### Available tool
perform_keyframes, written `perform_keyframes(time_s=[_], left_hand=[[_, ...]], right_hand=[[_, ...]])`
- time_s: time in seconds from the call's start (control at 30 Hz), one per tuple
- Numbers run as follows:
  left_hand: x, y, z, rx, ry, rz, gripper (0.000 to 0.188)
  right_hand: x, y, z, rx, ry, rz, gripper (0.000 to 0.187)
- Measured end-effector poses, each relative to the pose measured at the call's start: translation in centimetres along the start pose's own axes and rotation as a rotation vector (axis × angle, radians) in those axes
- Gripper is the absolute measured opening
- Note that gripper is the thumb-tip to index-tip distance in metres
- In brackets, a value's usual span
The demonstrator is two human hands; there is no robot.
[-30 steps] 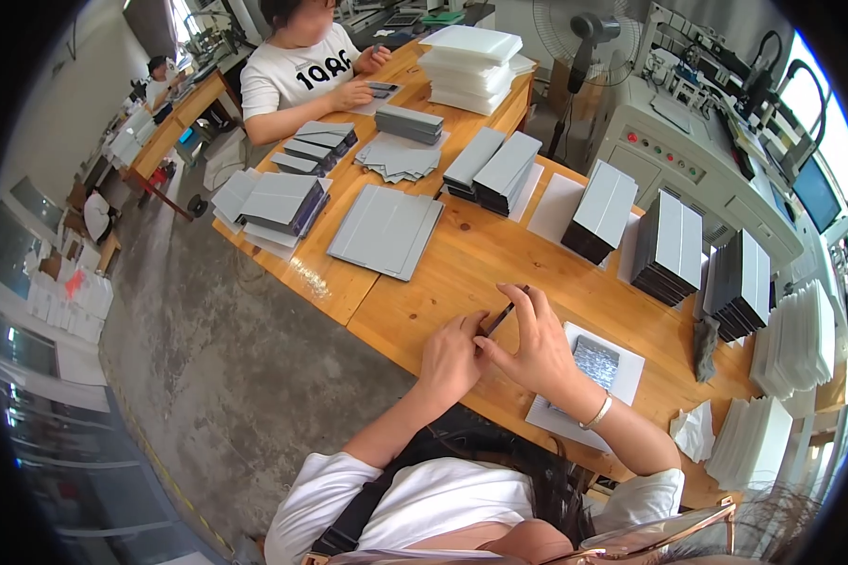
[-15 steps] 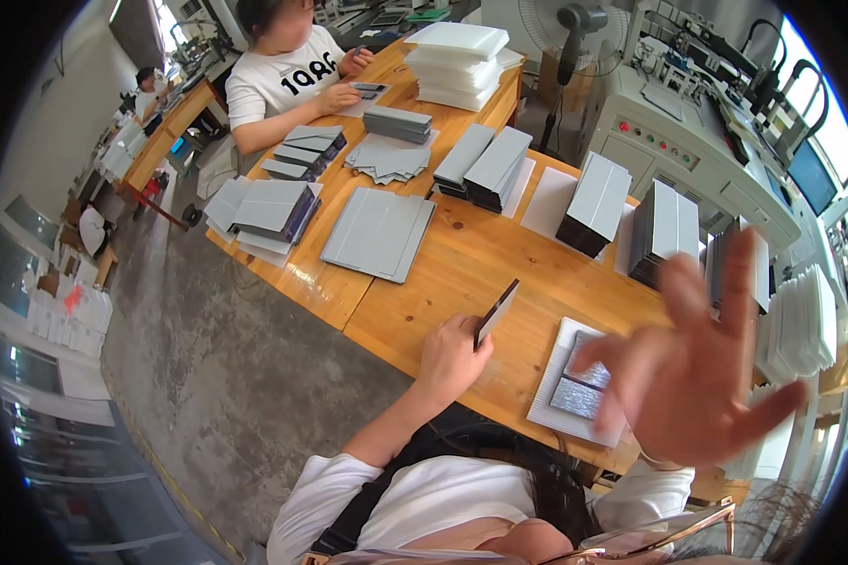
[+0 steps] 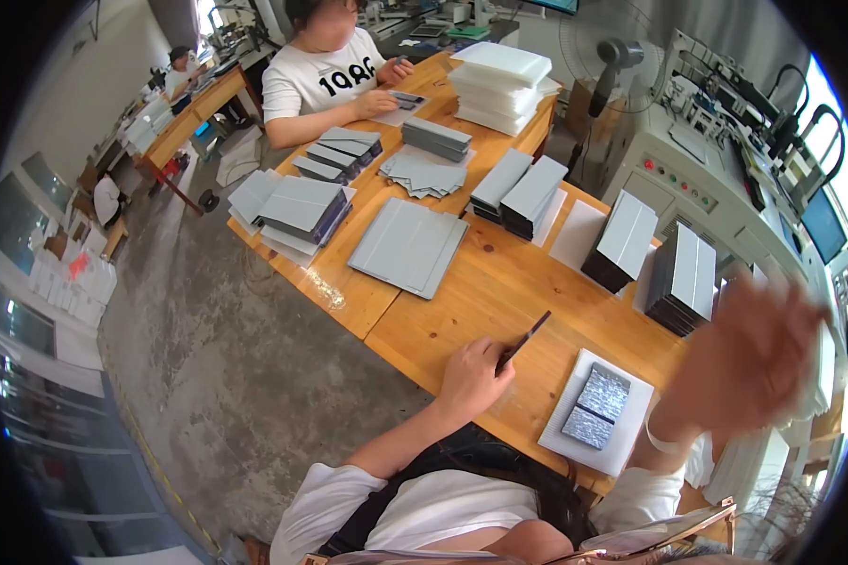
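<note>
**Right hand up off the table, left keeps the strip**

Your left hand (image 3: 474, 374) is closed round a thin dark strip (image 3: 526, 339), pinched at its lower end, tip angled up over the wooden table (image 3: 462, 301). Same grip as a sec ago. Your right hand (image 3: 744, 363), which was down by the strip a sec ago, is now raised near the camera, fingers spread, holding nothing; it's blurred, so no finer detail. Just right of the strip sits a white tray (image 3: 598, 414) w/ two silvery foil-like pads (image 3: 597, 407) on it, uncovered now the hand's clear. Stacks of grey covers (image 3: 518, 184) lie further back. A co-worker (image 3: 325, 71) at the far end handles a small piece.
</note>
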State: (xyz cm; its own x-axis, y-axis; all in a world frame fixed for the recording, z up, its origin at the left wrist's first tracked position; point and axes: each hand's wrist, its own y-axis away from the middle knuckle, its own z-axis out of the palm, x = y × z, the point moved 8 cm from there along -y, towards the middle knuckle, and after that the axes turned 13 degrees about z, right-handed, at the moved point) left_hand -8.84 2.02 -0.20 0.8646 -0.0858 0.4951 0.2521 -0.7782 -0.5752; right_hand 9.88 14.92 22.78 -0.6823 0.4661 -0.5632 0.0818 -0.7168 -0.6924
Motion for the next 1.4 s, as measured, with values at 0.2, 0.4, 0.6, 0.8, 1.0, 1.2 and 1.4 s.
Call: perform_keyframes(time_s=[0.2, 0.4, 0.6, 0.8, 1.0, 1.2, 1.4], left_hand=[[-0.2, 0.5, 0.4, -0.021, -0.014, -0.019, 0.015], [0.0, 0.4, 0.1, -0.004, -0.01, 0.001, 0.016], [0.0, 0.5, 0.0, 0.002, 0.012, 0.012, 0.018], [-0.1, 0.2, 0.1, -0.061, 0.027, -0.012, 0.024], [1.7, 0.0, -0.8, 0.021, 0.072, 0.046, 0.017], [3.4, 1.1, 1.5, -0.212, 0.055, 0.065, 0.017], [4.2, 1.0, 1.2, -0.156, 0.03, 0.124, 0.03]], right_hand=[[25.6, -0.3, 13.2, -0.901, 1.206, 0.086, 0.046], [36.7, 3.3, 14.4, -1.153, 1.584, -0.032, 0.04], [32.2, 2.3, 13.9, -1.167, 1.434, 0.099, 0.044], [17.5, 3.3, 3.5, -0.455, 0.574, 0.579, 0.04], [10.5, 13.6, -1.3, -0.552, 0.884, 0.752, 0.099], [8.5, 15.6, -1.1, -0.502, 1.082, 0.561, 0.08], [8.9, 16.3, -1.3, -0.472, 1.181, 0.455, 0.068]])
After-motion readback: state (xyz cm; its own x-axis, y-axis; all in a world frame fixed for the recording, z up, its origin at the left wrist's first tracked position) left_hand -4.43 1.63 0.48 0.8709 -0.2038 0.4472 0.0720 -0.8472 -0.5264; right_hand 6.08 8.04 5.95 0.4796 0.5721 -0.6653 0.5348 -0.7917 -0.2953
